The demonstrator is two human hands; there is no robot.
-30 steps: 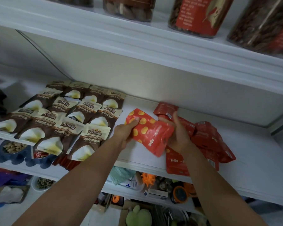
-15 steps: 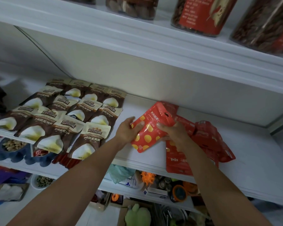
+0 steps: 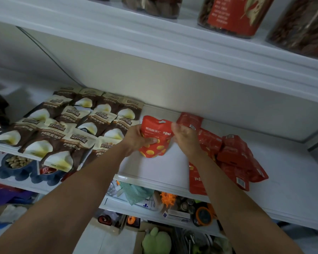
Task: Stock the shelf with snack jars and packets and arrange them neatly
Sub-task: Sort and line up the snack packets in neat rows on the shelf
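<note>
Left hand [image 3: 136,139] grips the packet [image 3: 157,133], thumb across its front. Right hand [image 3: 185,140] meets its right edge; grip unclear. Its long axis runs front-to-back; brown packets [image 3: 84,125] lie just left.

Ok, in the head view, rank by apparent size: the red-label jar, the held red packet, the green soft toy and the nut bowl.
1. red-label jar, largest even cropped.
2. red packet.
3. green soft toy and nut bowl: look alike, unranked; the toy is cropped.
</note>
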